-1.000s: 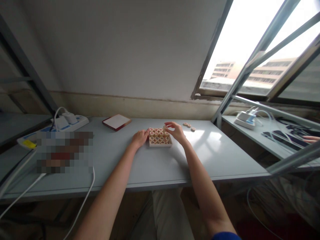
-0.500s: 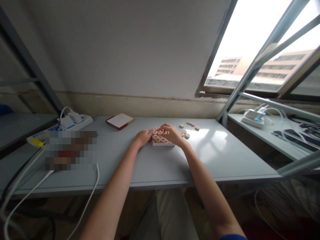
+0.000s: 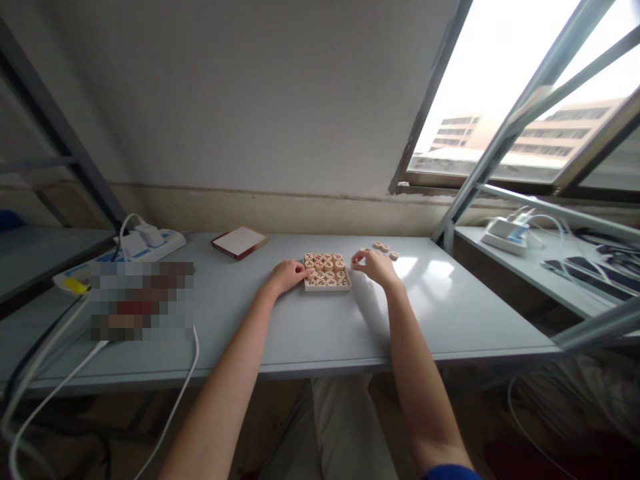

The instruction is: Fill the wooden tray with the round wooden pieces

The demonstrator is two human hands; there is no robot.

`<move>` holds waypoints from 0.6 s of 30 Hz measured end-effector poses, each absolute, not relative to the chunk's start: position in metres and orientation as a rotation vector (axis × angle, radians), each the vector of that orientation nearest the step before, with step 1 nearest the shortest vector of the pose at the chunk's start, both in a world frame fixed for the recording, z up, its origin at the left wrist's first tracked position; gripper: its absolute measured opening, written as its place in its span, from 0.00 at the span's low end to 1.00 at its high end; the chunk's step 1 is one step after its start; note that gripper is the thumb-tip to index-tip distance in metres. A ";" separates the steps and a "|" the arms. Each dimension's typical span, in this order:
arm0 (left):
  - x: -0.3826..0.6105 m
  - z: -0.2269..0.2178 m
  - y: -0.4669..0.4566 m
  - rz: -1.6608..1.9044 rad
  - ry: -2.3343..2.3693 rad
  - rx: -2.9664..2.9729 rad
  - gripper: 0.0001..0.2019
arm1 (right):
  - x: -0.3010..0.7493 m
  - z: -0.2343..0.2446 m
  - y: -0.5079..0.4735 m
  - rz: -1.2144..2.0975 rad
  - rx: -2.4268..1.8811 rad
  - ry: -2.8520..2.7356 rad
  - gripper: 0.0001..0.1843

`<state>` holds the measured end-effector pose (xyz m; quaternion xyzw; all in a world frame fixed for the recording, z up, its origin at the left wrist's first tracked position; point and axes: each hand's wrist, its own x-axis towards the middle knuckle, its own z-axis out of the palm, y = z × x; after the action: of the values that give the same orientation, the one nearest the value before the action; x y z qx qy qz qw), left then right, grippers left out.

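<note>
A small shallow box (image 3: pixel 327 287) filled with round wooden game pieces (image 3: pixel 327 268) lies on the grey table (image 3: pixel 310 333). My left hand (image 3: pixel 289 275) rests against the box's left edge, one finger on a piece. My right hand (image 3: pixel 376 265) sits just right of the box, fingertips pinched over loose pieces on the table; whether it grips one is unclear. A few loose pieces (image 3: pixel 385 249) lie beyond it.
A red-edged box lid (image 3: pixel 239 242) lies at the back. A power strip (image 3: pixel 145 243) with cables sits at the left. A second table (image 3: pixel 540 267) at the right holds a charger (image 3: pixel 506 231) and dark flat items. A window frame stands behind.
My right hand has left the top of the box and moved right to the loose pieces. The left hand stays at the box's left edge.
</note>
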<state>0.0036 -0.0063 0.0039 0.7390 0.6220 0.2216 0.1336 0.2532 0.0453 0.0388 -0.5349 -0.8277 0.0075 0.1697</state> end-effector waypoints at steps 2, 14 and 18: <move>0.004 0.004 -0.007 0.649 1.803 2.156 0.25 | 0.243 0.043 0.041 0.115 -1.292 -2.349 0.11; 0.005 0.004 -0.009 0.664 1.808 2.155 0.28 | 0.203 0.035 0.024 0.249 -0.910 -2.529 0.14; 0.005 0.005 -0.008 0.648 1.831 2.135 0.27 | 0.205 0.037 0.025 0.195 -1.006 -2.537 0.11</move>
<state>0.0053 -0.0084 0.0053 0.7337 0.6292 0.2227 0.1273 0.2049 0.0250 0.0366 -0.3601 -0.9082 0.0699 0.2015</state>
